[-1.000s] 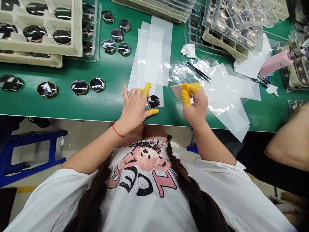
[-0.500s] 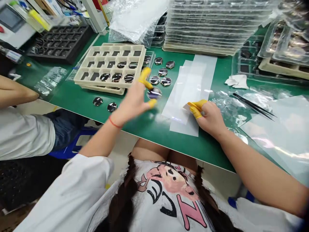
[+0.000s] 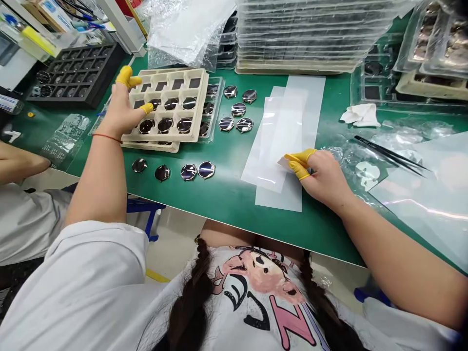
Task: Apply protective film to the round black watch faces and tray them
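My left hand (image 3: 126, 105), yellow cots on its fingers, hovers at the left part of a cream compartment tray (image 3: 200, 105). Its thumb and fingers are spread with nothing between them. Just by the thumb tip, a dark round watch case (image 3: 156, 104) sits in a compartment. Several more watch cases (image 3: 184, 125) fill nearby compartments; the hand hides some others. My right hand (image 3: 318, 170), also in yellow finger cots, pinches a small thin pale piece (image 3: 282, 161), perhaps card or film. It is held above overlapping translucent sheets (image 3: 272, 146).
Loose watch cases (image 3: 206, 169) lie at the front edge and behind, right of the tray. Black tweezers (image 3: 389, 153) rest on clear film scraps at right. Tall stacked clear trays (image 3: 296, 36) stand behind. A black tray (image 3: 76, 75) and another person's arm (image 3: 22, 158) are at left.
My left hand has swung left from beside the sheets to the tray and opened; the watch case it carried appears to be in the tray. My right hand has barely moved.
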The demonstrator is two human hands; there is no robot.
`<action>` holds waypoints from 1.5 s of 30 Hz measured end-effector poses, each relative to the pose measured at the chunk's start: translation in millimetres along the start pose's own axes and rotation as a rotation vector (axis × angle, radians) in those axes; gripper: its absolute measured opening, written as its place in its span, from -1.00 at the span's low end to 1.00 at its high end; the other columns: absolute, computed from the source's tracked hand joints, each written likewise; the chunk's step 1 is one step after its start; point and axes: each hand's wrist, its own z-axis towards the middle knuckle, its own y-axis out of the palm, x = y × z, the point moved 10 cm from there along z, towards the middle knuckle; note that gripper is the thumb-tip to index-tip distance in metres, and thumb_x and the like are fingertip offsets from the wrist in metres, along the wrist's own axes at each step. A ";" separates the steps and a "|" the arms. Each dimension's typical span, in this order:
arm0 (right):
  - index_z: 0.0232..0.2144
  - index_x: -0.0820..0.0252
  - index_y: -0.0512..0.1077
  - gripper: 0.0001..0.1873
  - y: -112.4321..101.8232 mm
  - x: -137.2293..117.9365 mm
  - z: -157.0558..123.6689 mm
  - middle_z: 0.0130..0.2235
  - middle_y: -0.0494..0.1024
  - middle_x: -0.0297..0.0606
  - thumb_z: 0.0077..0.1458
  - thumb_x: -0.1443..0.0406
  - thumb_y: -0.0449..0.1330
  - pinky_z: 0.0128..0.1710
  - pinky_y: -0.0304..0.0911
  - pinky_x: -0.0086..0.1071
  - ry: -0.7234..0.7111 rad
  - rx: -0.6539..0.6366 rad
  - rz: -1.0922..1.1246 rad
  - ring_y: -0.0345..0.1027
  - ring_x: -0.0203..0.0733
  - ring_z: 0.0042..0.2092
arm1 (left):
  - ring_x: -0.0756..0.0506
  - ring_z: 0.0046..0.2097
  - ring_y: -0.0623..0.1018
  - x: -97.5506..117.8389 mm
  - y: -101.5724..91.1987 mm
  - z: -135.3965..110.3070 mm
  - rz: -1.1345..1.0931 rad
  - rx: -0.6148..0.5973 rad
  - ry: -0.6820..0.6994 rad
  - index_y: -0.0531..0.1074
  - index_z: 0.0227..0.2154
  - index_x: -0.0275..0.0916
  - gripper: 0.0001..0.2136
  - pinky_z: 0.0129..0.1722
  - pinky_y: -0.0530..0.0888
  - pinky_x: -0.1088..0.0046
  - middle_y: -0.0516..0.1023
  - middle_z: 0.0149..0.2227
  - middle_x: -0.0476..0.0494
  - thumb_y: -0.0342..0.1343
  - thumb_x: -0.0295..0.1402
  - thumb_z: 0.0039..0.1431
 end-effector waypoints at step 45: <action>-0.34 0.13 0.35 -0.61 23.1 -43.1 -47.2 -0.39 0.43 -0.23 0.35 0.00 -0.04 -0.10 0.26 -0.12 0.147 -0.151 -0.060 0.25 -0.12 -0.26 | -0.25 0.21 0.31 277.0 174.2 -170.3 -0.270 -0.260 0.196 -0.15 0.38 -0.14 -0.30 0.42 -0.04 -0.11 0.39 0.13 -0.24 0.07 -0.27 0.28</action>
